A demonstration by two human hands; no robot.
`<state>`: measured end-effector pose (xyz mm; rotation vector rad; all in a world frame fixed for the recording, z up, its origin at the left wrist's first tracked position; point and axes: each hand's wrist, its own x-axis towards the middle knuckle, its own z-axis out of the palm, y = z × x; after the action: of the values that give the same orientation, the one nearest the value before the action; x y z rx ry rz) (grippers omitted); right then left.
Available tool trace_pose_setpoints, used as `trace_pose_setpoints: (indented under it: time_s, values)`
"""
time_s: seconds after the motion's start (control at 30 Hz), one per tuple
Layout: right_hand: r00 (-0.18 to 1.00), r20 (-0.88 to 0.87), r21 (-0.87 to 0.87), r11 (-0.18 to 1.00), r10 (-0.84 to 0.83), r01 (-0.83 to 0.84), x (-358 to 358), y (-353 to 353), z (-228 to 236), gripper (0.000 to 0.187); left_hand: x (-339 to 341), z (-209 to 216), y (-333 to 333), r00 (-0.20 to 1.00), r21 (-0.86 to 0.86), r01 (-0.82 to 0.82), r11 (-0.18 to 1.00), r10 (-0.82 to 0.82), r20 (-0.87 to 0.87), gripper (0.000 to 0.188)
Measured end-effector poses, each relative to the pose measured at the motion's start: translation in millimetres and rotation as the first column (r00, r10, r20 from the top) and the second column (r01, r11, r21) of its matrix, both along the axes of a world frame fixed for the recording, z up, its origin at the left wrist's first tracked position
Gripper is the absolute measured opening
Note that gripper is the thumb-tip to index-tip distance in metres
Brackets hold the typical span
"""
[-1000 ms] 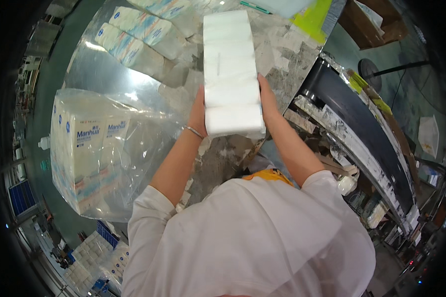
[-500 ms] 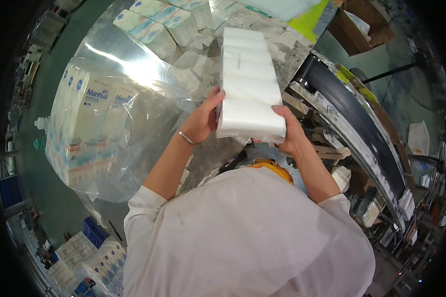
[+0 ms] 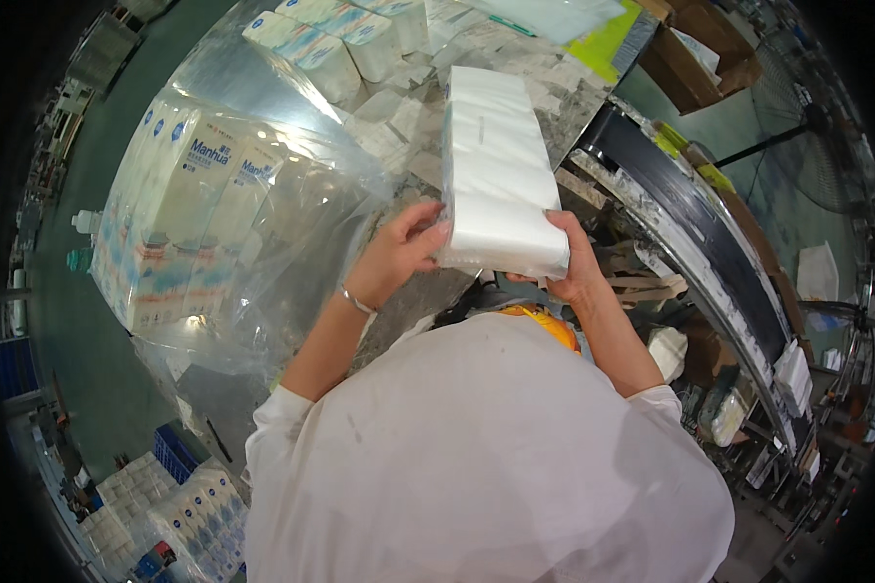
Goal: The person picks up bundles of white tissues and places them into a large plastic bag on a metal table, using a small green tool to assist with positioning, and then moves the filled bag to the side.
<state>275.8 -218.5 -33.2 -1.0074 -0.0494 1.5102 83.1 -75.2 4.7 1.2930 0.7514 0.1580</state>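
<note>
A long white pack of tissue paper (image 3: 501, 165) in clear film is held in front of me above the table, its near end tilted toward my body. My right hand (image 3: 578, 262) grips its near right corner, thumb on top and fingers underneath. Beside the near left edge is my left hand (image 3: 394, 255), fingers apart and loosely bent, the tips at or just short of the film. A clear plastic bag (image 3: 297, 214) to the left holds several printed tissue packs (image 3: 199, 185) standing upright.
More tissue packs (image 3: 311, 53) lie at the far left of the metal table (image 3: 233, 73), near scattered paper wrappers (image 3: 394, 112). A black conveyor belt (image 3: 690, 214) curves along the right. Beyond it are a cardboard box (image 3: 700, 58) and a fan (image 3: 807, 121). Stacked packs (image 3: 199, 520) stand at lower left.
My left hand has loosened from the pack's left side and slid slightly down, its fingers spreading. The pack has shifted a little right within the view, still in my right hand.
</note>
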Motion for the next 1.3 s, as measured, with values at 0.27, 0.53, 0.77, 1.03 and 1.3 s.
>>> trace_pose_setpoints:
  time_s: [0.27,0.53,0.77,1.03,1.3]
  values:
    - [0.999,0.047,-0.071,0.997,0.022,-0.018,-5.4,0.0,-6.0,0.068,-17.1,-16.4,-12.7,0.991,0.273,0.09,0.958,-0.113,0.069,0.014]
    - [1.0,0.021,-0.065,0.998,0.023,-0.022,-2.3,-0.7,-2.4,0.07,-14.6,-42.3,-12.8,0.958,-0.098,-0.017,0.995,0.045,0.284,0.012]
    - [0.999,-0.043,-0.197,0.98,0.011,-0.02,0.2,-2.3,-18.7,0.068,-12.4,-28.9,-8.1,0.992,0.378,0.12,0.918,-0.124,-0.015,0.014]
    - [0.987,-0.088,-0.039,0.989,0.136,-0.14,-12.0,11.8,-18.4,0.063,-21.4,-24.0,-14.0,0.992,0.651,-0.115,0.751,0.055,0.113,0.02]
    - [0.992,0.019,-0.009,0.992,0.123,-0.123,-34.0,14.1,18.3,0.055,-40.6,-4.9,-29.3,0.919,0.308,-0.371,0.876,0.299,0.255,0.023]
